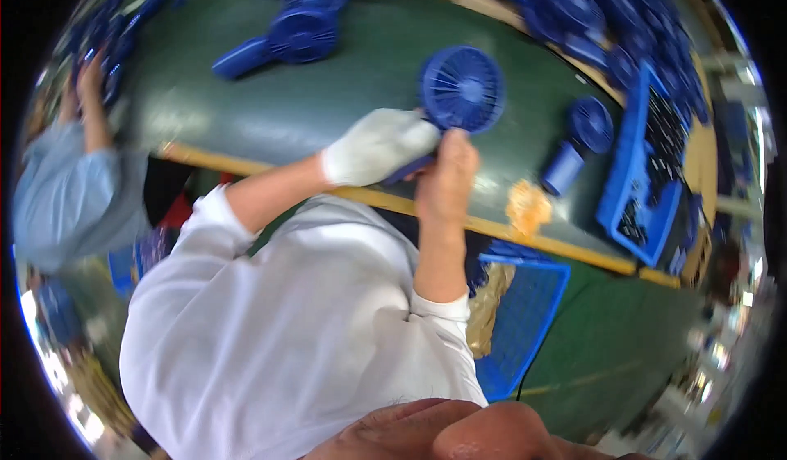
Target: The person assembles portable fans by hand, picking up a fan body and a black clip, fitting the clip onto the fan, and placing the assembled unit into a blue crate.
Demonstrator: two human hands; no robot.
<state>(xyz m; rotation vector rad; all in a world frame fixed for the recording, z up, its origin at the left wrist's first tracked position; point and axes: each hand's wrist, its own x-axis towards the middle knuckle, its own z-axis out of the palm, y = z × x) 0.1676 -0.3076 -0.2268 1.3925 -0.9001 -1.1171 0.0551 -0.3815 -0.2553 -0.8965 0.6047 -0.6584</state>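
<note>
A blue handheld fan is held over the near part of the table, its round slatted head tilted up and away from me. Wrapped round its handle is my left hand, in a white glove. My bare right hand grips the fan where the handle meets the head, thumb uppermost. Part of the handle shows below the glove; the rest is hidden by my fingers. To the right, another blue fan lies on the table, beside a crumpled orange-yellow piece.
A blue tray of small dark parts stands at the right. Fans are heaped behind it, and several lie at the back left. Below the table edge is a blue crate. A co-worker handles fans at the far left.
</note>
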